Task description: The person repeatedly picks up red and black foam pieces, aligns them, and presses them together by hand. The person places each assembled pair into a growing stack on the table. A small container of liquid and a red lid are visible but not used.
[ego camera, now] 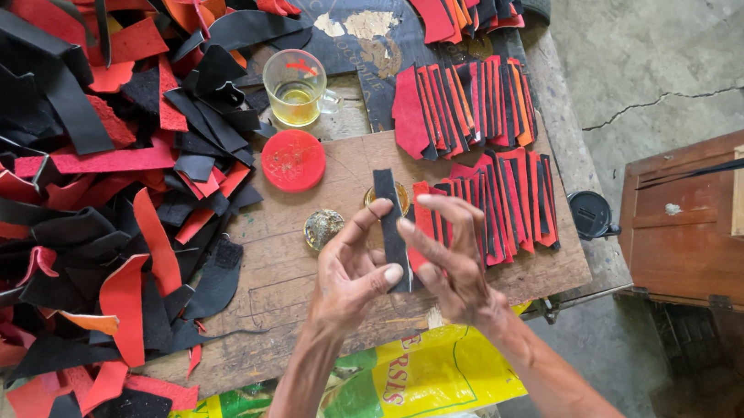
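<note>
Yellow-green printed sack (391, 391) hangs below our table (278, 283); both hands, left (343, 281) and right (451, 260), pinch a black leather strip (388, 212) upright between them.

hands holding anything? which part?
Both hands pinch one narrow black strip, upright. Left hand grips its lower left edge; right hand grips the lower right edge.
</note>
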